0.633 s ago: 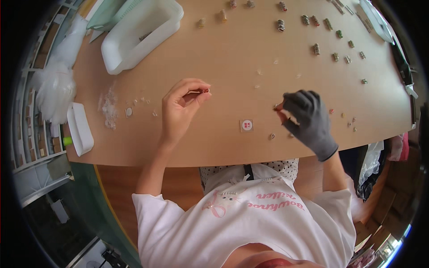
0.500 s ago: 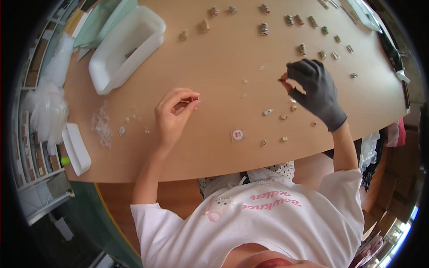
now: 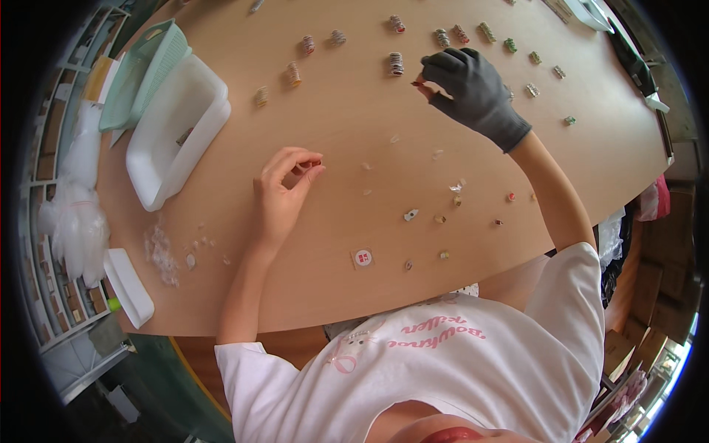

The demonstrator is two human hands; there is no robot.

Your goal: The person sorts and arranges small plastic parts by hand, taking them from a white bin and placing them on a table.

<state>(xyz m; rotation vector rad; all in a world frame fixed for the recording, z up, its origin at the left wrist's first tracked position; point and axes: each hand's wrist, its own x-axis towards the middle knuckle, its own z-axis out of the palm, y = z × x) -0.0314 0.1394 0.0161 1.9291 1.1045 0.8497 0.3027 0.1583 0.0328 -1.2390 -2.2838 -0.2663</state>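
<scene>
My bare left hand (image 3: 281, 193) hovers over the left middle of the table, thumb and fingertips pinched on a small reddish piece (image 3: 317, 162). Its shape is mostly hidden by the fingers. My right hand (image 3: 476, 96), in a grey glove with bare thumb and fingertip showing, is farther out to the right. It pinches a small dark red piece (image 3: 416, 83), too small to make out fully. Close to that hand stands a stack of silvery rings (image 3: 396, 64), with a green-tinted stack (image 3: 442, 38) beyond it. Several single rings, among them a gold-toned one (image 3: 440, 219), lie nearer me.
At the left are a white plastic bin (image 3: 151, 184) with a small item inside, a pale green basket (image 3: 133, 81), a heap of clear plastic bits (image 3: 160, 255) and a narrow white tray (image 3: 129, 288). A small square packet with a red mark (image 3: 362, 258) lies near the front edge.
My right hand has moved away from me and leftward, to the ring stacks, with the small dark red piece. My left hand keeps its pinch. The whole view has shifted.
</scene>
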